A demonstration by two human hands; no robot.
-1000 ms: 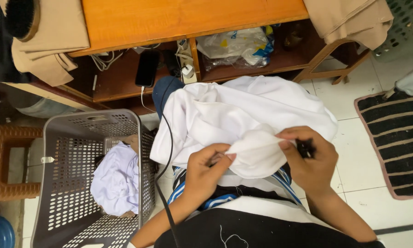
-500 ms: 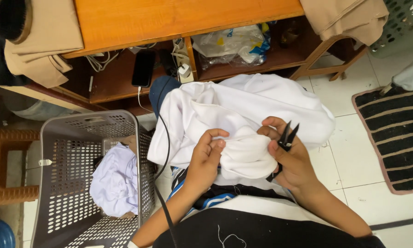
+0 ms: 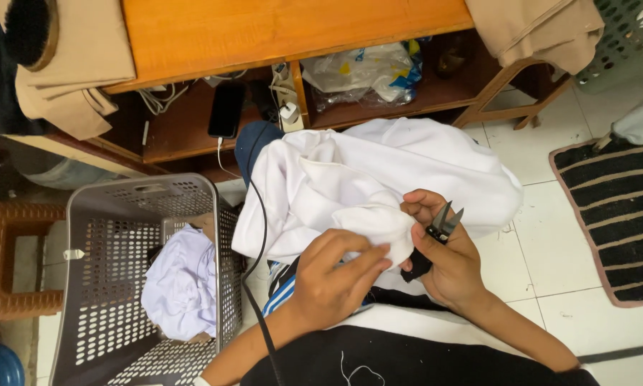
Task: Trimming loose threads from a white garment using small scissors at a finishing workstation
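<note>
White cotton everywhere here, basically a big white garment [image 3: 407,161] bunched up on the person's lap. The left hand [image 3: 333,275] is pinching a fold of it, fingers pressed together on the cloth near the middle of the pile. The right hand [image 3: 446,261] is closed around a small pair of black thread snips [image 3: 444,223], blades pointing up and a bit apart, just beside the fabric but not on it.

What changed: a second ago the right hand was out at the edge of the cloth with the snips low and mostly tucked away, then it swung in toward the left hand. Now the two hands are nearly touching and the blades are lifted clear of the fold. My guess is a spot was just worked on or checked, and the grip on the fabric got re-bunched to bring up a new bit.

Off to the left, a grey perforated laundry basket [image 3: 100,207] has another white garment [image 3: 182,286] sitting in it. A wooden table [image 3: 278,28] is up top with a phone [image 3: 226,109] on the shelf under it, and a black cable [image 3: 258,229] runs down past the basket.
</note>
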